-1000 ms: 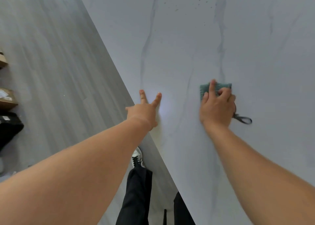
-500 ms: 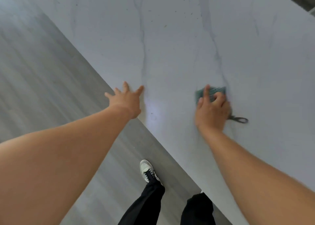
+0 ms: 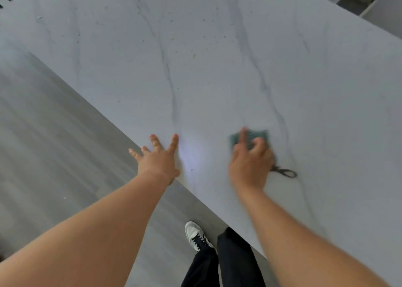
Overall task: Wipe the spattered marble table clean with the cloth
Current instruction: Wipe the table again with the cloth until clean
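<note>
Partly curled fingers (image 3: 260, 144) on cloth (image 3: 250, 137)

Likely home or showroom interior: large white marble table (image 3: 217, 73), grey wood-plank floor (image 3: 43, 156).

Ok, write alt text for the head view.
A person's right hand presses a green cloth on a white marble table; the left hand rests spread at its edge. Small specks dot the far surface.
</note>
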A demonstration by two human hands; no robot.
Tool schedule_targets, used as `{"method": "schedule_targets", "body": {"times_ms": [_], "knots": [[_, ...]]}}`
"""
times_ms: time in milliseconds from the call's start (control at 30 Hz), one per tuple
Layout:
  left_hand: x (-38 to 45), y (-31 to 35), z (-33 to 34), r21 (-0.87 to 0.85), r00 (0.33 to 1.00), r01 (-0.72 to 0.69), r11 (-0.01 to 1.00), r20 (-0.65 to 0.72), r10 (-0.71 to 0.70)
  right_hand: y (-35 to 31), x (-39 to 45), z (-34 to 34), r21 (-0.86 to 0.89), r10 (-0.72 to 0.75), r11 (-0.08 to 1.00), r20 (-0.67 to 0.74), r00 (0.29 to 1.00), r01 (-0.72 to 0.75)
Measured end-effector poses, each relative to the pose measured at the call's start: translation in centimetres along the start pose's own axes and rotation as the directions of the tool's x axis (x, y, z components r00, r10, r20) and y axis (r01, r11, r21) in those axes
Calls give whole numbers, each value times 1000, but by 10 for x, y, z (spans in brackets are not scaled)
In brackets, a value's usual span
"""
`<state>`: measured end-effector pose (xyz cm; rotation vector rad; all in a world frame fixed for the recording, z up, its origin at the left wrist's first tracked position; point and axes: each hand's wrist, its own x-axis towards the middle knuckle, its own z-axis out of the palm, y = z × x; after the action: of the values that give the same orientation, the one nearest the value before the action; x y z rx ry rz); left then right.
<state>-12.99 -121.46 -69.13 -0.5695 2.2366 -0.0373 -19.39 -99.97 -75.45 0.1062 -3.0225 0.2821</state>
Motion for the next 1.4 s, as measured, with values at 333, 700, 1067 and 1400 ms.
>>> {"method": "schedule_targets", "body": {"times_ms": [333, 700, 1067, 1400], "knots": [[-3, 8, -41, 91, 1000, 20, 996, -14, -18, 42, 82, -9, 241, -462, 873, 136, 876, 424], [37, 162, -147, -193, 971, -170, 966, -201, 131, 111, 78, -22, 255, -821, 569, 233, 522, 782], [89, 269, -215, -157, 984, -136, 978, -139, 115, 150, 151, -35, 113, -595, 792, 366, 716, 600], [134, 308, -236, -119, 995, -22, 993, 97, 34, 275, 378, -17, -35, 318, 947, 266, 910, -320]]}}
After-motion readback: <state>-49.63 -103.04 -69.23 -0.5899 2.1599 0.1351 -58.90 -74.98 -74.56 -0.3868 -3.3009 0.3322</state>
